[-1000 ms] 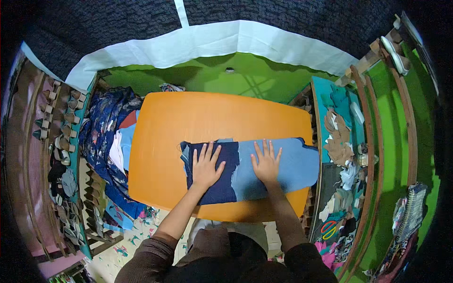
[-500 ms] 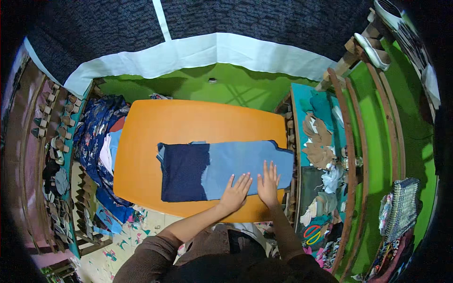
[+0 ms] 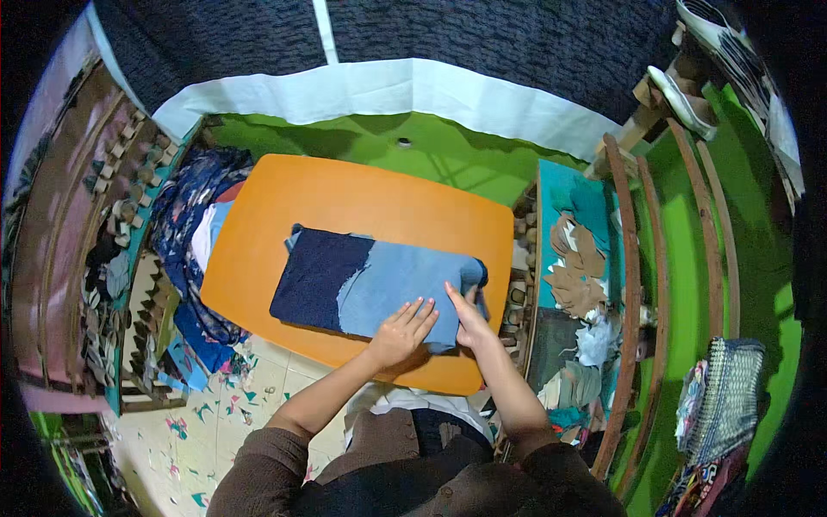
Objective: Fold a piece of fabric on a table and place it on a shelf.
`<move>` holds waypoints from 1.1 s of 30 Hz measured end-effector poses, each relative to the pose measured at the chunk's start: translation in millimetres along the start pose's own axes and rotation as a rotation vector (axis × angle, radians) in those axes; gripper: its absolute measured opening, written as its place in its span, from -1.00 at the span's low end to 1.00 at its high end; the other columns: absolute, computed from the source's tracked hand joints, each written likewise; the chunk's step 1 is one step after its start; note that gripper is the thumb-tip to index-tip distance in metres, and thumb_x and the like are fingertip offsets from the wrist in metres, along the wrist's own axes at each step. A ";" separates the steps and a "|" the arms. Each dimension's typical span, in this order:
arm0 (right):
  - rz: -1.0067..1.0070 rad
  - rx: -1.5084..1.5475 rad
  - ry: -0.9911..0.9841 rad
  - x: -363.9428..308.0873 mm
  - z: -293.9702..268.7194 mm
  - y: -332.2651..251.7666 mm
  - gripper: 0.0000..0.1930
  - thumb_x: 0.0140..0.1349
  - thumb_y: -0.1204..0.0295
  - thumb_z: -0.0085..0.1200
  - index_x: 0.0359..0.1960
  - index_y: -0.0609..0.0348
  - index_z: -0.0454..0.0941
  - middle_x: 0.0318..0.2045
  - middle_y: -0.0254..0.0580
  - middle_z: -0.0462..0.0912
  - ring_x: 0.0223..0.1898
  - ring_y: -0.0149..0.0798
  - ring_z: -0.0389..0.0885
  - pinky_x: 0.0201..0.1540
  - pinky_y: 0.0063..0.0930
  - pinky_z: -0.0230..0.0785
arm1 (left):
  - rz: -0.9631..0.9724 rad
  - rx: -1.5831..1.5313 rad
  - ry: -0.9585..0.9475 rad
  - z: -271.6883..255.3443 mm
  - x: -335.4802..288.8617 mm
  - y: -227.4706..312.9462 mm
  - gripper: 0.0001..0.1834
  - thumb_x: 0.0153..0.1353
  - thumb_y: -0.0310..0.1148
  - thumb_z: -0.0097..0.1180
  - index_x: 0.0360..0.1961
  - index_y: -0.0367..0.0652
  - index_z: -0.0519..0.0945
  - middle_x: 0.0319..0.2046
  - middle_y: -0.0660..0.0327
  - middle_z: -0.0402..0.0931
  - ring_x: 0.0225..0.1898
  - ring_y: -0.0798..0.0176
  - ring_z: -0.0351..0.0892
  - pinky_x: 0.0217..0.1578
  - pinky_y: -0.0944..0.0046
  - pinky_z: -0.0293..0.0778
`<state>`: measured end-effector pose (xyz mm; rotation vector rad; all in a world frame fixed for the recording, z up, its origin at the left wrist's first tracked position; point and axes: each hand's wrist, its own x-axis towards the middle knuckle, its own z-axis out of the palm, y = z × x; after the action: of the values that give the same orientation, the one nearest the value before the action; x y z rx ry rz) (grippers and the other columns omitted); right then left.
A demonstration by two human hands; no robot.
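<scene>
A folded denim cloth (image 3: 388,289), dark navy at its left part and light blue at its right, lies on an orange table (image 3: 362,194). My left hand (image 3: 401,333) rests flat on the light blue part near its front edge, fingers spread. At the right end, my right hand (image 3: 470,321) grips the cloth, thumb side on top and some fingers hidden behind it. There the cloth curls up and over toward the left.
Patterned dark blue cloth (image 3: 177,250) is heaped left of the table. Racks with shoe-shaped pieces stand on the left. A teal shelf (image 3: 551,194) with brown cut pieces (image 3: 575,263) and wooden rails (image 3: 631,327) are on the right. Scraps (image 3: 177,428) litter the floor.
My right hand has gone from lying flat on the cloth to gripping its right end, which now curls inward. My left hand stays on the cloth. The view has turned slightly.
</scene>
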<state>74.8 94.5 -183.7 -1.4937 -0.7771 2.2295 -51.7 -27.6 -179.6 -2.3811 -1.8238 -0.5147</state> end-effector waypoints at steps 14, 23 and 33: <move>-0.172 -0.174 -0.183 35.0 -21.6 41.8 -0.31 0.06 0.52 0.12 0.20 0.23 0.00 0.03 0.00 0.32 0.04 -0.13 0.36 0.02 -0.24 0.32 | -0.060 0.120 -0.224 2.8 -35.2 21.0 -0.38 0.06 -0.20 -0.02 0.16 -0.19 0.25 0.23 0.14 0.14 0.24 0.14 0.11 0.20 -0.01 0.02; -0.567 -0.252 0.015 45.3 -10.6 33.1 -0.21 0.08 0.45 0.13 0.25 0.34 -0.13 0.17 0.18 0.15 0.22 -0.07 0.15 0.19 -0.33 0.08 | -0.230 -0.093 -0.218 10.0 -36.5 34.8 -0.26 0.04 0.00 0.00 0.19 -0.21 0.22 0.26 0.14 0.07 0.28 0.16 0.03 0.23 -0.06 -0.09; -0.275 -0.559 -0.279 49.5 2.2 -36.0 -0.44 0.02 0.31 0.22 0.03 0.32 0.34 -0.06 -0.06 0.48 -0.07 -0.23 0.46 0.02 -0.41 0.28 | -0.279 -0.112 -0.193 5.3 -61.3 17.6 -0.33 0.04 -0.11 0.04 0.21 0.00 0.22 0.26 0.23 0.09 0.26 0.20 0.08 0.22 0.00 -0.03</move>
<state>53.2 150.2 -197.3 -1.1893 -1.6925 2.1272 -47.8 -87.3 -202.1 -2.3289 -2.2878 -0.4348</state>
